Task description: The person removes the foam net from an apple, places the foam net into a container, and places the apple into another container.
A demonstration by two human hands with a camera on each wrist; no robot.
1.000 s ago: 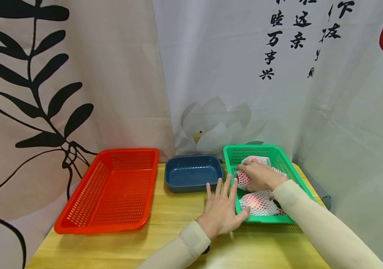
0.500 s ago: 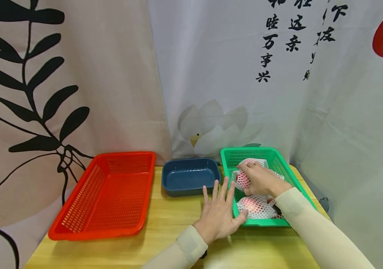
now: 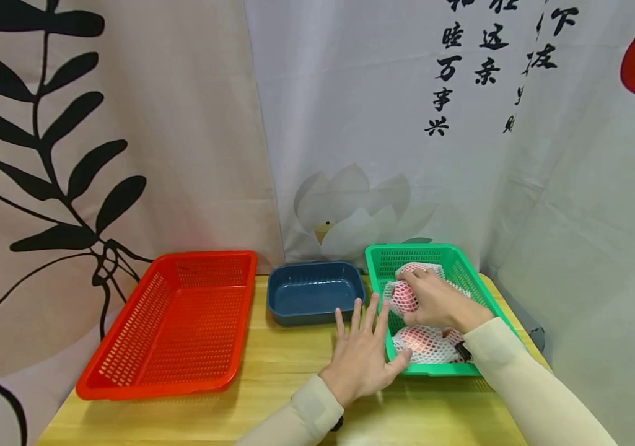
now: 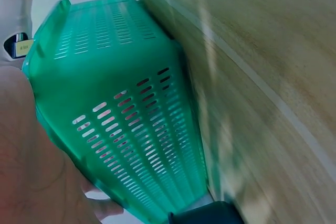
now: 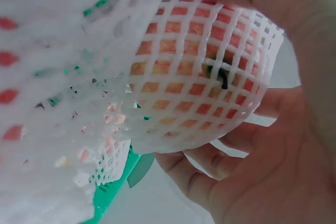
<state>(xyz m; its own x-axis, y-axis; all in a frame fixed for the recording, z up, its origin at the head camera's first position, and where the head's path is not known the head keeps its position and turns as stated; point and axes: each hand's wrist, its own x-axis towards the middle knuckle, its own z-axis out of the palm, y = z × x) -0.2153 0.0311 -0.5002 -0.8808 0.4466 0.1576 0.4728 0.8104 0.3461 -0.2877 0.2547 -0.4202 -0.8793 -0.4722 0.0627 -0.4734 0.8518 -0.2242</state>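
My right hand (image 3: 441,301) reaches into a green basket (image 3: 377,266) at the right. In the right wrist view its thumb and fingers curl round an apple (image 5: 184,72) in a white foam net, stem showing. From the head view the same apple (image 3: 404,298) sits near the basket's left wall. Another net-wrapped fruit (image 3: 419,342) lies at the near end, and a further foam net (image 3: 422,268) shows behind my fingers. My left hand (image 3: 359,362), fingers spread, is at the basket's left side, its thumb by the rim.
A large red basket (image 3: 200,328) stands on the left of the wooden table (image 3: 289,353). Between the baskets, at the back, is a dark blue dish (image 3: 317,291). A printed curtain (image 3: 211,155) hangs right behind them.
The head view has shifted slightly. My right hand has moved a little on the apple, so more of its net shows. My left hand keeps its place by the basket.
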